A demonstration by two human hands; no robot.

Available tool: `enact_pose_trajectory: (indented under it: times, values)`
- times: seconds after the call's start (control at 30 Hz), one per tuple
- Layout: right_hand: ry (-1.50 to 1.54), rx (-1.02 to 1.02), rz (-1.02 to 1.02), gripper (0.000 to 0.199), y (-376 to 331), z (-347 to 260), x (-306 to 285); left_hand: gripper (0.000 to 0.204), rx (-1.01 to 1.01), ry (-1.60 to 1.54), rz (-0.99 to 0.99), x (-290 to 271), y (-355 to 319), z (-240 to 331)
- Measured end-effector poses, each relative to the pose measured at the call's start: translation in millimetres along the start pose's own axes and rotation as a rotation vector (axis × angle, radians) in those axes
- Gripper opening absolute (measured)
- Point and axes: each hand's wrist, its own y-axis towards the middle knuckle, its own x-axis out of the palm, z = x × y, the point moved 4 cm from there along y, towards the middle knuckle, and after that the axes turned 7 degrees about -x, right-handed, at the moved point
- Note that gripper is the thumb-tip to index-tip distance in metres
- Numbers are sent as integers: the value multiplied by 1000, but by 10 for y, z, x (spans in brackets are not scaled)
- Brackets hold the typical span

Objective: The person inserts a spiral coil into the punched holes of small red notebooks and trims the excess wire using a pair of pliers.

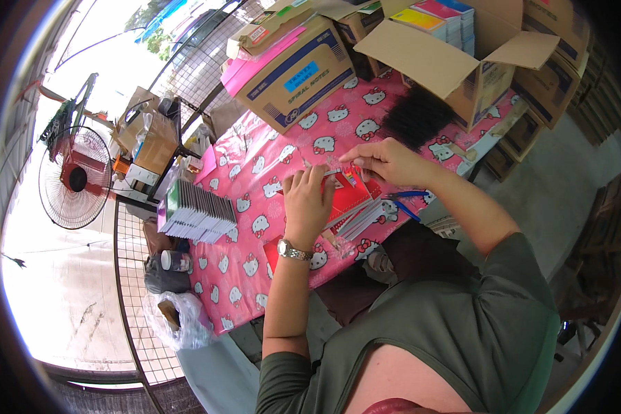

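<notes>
Fingers of both hands, L [307,203] & R [386,162], pinched on thin strip [332,172] over red notebook [345,200].

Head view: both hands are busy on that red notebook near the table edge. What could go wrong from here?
1. The red notebook and the loose stack beside it lie close to the table's near edge; a nudge from the left hand might push them off.
2. The blue-handled tool lies under the right hand's forearm and could get knocked off.
3. The standing row of booklets leans and may topple.
</notes>
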Motion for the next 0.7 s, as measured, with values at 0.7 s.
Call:
enact_pose_trajectory:
  times: [0.7]
  values:
    - [-822, 514, 283, 47, 108, 2240, 746, 15, 60, -147, -17, 68, -112, -48]
